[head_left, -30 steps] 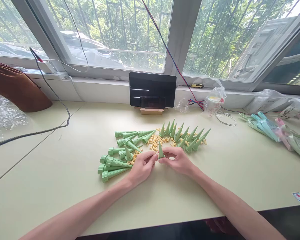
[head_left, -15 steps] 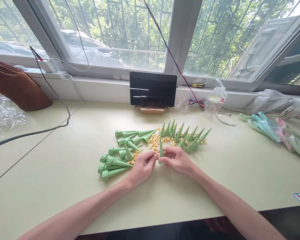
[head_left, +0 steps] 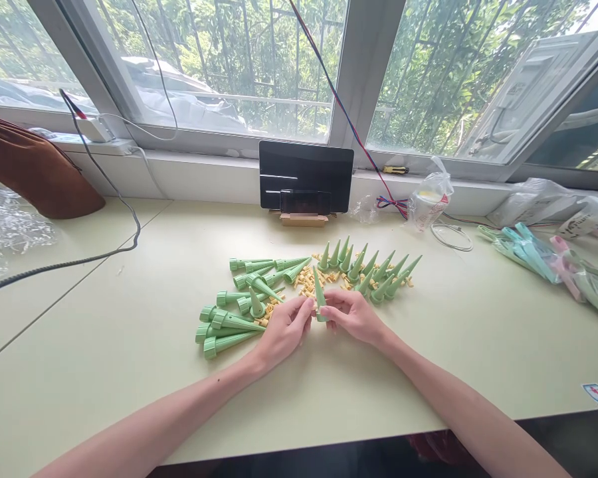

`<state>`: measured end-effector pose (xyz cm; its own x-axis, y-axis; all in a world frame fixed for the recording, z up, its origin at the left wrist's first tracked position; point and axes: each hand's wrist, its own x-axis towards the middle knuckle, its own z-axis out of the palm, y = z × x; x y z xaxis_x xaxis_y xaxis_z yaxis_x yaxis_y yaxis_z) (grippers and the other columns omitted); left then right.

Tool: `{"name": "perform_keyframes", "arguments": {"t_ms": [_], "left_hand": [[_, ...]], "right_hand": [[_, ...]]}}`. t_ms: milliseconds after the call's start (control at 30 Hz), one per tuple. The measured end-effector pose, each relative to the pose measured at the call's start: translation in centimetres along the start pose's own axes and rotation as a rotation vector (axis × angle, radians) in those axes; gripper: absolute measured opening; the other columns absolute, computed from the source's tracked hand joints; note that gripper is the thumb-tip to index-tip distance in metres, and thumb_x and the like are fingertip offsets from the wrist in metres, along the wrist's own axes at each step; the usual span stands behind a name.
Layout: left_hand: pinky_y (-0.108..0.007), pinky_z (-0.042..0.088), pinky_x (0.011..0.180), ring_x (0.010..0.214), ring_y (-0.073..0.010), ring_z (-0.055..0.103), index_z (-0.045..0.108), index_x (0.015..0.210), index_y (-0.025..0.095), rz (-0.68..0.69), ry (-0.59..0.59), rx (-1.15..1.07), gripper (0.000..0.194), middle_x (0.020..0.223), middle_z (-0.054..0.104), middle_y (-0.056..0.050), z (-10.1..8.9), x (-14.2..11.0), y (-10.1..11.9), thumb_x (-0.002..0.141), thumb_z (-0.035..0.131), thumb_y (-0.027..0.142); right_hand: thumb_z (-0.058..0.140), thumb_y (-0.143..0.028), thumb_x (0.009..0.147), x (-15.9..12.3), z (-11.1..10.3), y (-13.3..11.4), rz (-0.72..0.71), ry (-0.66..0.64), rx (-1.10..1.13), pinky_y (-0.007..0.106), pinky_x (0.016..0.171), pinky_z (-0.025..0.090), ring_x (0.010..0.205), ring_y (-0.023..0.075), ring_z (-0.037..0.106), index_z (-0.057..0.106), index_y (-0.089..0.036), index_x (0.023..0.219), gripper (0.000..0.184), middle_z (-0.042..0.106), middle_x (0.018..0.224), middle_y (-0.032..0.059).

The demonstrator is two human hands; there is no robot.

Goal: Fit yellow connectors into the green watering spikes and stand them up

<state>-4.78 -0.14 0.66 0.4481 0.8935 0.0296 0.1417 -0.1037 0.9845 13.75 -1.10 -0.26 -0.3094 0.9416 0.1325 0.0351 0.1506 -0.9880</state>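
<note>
Over the near middle of the table, my right hand is closed around the lower part of a green plastic watering spike, its tip pointing up and leaning slightly left. My left hand is pinched right beside that spike's base; whatever lies between its fingertips is hidden. Just beyond the hands, many small yellow plastic pieces are scattered. Capped green spikes lie on their sides to the left, with one short cone upright among them. Several green cones stand on their bases to the right.
A dark tablet with a phone in front leans at the window wall. A black cable crosses the left side. Bagged pastel items lie far right, near a bagged cup. A brown bag stands left.
The spike in my right hand has tipped a little to the left. My left thumb has shifted up and the hand has turned slightly beside the spike's base.
</note>
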Motion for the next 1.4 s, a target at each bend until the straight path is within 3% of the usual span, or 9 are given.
{"name": "perform_keyframes", "arguments": {"t_ms": [367,567,833,1400], "left_hand": [[-0.021,0.031,0.037,0.036,-0.0079,0.045,0.048,0.065,0.018,-0.009,0.027,-0.096,0.05,0.05,0.05,0.004,0.1,0.07,-0.7,0.096,0.039,0.056],[-0.021,0.031,0.037,0.037,-0.0079,0.045,0.047,0.067,0.018,-0.005,0.034,-0.092,0.048,0.052,0.05,0.004,0.07,0.07,-0.68,0.096,0.039,0.055],[-0.02,0.035,0.041,0.039,-0.0068,0.043,0.05,0.078,0.018,0.003,-0.007,-0.054,0.035,0.056,0.047,0.007,0.06,-0.07,-0.12,0.095,0.047,0.049],[-0.021,0.034,0.041,0.04,-0.0082,0.044,0.05,0.073,0.018,-0.026,-0.039,-0.053,0.041,0.054,0.048,0.005,0.06,0.06,-0.22,0.096,0.044,0.052]], "right_hand": [[0.066,-0.044,0.088,0.21,0.06,0.4,-0.014,0.031,0.067,0.026,0.048,0.051,0.052,0.0123,0.06,0.067,-0.018,0.105,0.031,0.067,0.076,0.002],[0.072,-0.039,0.083,0.24,0.1,-0.13,-0.066,0.076,-0.063,0.027,0.061,0.057,0.082,0.0196,0.067,0.072,-0.019,0.104,0.029,0.07,0.098,0.0078],[0.071,-0.032,0.085,0.13,0.18,-0.37,-0.15,0.095,-0.086,0.037,0.088,0.058,0.107,0.0236,0.065,0.072,-0.022,0.104,0.022,0.07,0.114,0.0085],[0.069,-0.027,0.087,0.08,0.25,-0.25,-0.271,0.113,-0.21,0.039,0.09,0.056,0.109,0.024,0.065,0.076,-0.027,0.104,0.019,0.072,0.113,0.0076]]}}
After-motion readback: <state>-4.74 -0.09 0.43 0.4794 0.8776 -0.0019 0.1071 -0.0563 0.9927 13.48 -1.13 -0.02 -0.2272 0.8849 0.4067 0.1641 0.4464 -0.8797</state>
